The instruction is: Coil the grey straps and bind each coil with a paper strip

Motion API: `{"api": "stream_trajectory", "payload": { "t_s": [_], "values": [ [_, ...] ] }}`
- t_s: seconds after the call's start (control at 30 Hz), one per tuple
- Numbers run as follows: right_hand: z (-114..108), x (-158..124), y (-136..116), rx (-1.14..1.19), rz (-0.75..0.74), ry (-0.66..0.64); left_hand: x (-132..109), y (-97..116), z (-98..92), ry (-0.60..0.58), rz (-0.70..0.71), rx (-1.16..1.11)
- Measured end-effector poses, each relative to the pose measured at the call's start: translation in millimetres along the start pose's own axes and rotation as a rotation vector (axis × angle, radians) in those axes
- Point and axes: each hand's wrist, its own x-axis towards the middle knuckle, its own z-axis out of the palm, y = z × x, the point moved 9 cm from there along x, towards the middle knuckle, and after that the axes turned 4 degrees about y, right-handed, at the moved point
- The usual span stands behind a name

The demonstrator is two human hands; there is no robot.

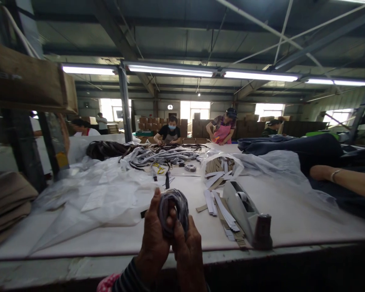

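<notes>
Left hand (153,241) and right hand (188,247), fingers (171,218) curled round grey coil (184,202); white desk (292,207); lamps (171,71) at twelve o'clock

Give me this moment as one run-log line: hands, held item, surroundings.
Left hand: holding grey coil | right hand: holding same coil | right: flat strips, tape dispenser | left: plastic sheeting

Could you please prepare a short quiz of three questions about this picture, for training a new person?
1. Which hands hold the grey coil?
2. True or false: loose strips lie beside the tape dispenser.
3. At which edge of the picture does a forearm with a wristband enter? a) left b) right c) top

Key:
1. Both: the left hand and the right hand.
2. True.
3. b
</notes>
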Motion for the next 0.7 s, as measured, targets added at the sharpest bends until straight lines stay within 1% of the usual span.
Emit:
{"api": "stream_trajectory", "payload": {
  "t_s": [0.07, 0.13, 0.17, 0.23, 0.3, 0.37, 0.43, 0.47, 0.53, 0.57, 0.63, 0.7],
  "values": [
    [-2, -1, -4, -0.037, -0.055, 0.019, -1, 2, -3.6, 0.068, 0.055, -0.028],
    [-2, -3, -7, -0.072, -0.100, 0.026, -1, 4, -4.6, 0.099, 0.105, -0.029],
    [-2, -3, -6, -0.093, -0.113, 0.016, -2, 5, -4.5, 0.096, 0.132, -0.022],
    [-1, -2, -2, -0.147, -0.134, -0.028, -2, 9, -3.8, 0.051, 0.183, 0.036],
    [-4, 0, -1, -0.256, -0.197, -0.059, -2, 17, -2.8, -0.045, 0.220, 0.181],
    [-14, 2, -5, -0.377, -0.287, -0.025, -4, 27, -0.8, -0.191, 0.223, 0.381],
    [-18, 3, -13, -0.545, -0.409, -0.010, -6, 37, 0.8, -0.352, 0.155, 0.574],
    [-16, 3, -19, -0.635, -0.486, -0.027, -7, 42, 0.5, -0.412, 0.100, 0.665],
    [-2, -2, -31, -0.820, -0.690, -0.118, -8, 53, 1.2, -0.491, 0.025, 0.875],
    [7, -6, -37, -0.900, -0.807, -0.167, -9, 58, 4.1, -0.532, 0.018, 0.994],
    [19, -11, -45, -1.012, -1.003, -0.227, -9, 65, 14.6, -0.649, 0.055, 1.225],
    [25, -12, -47, -1.131, -1.153, -0.259, -9, 63, 22.7, -0.771, 0.090, 1.381]
  ]
}}
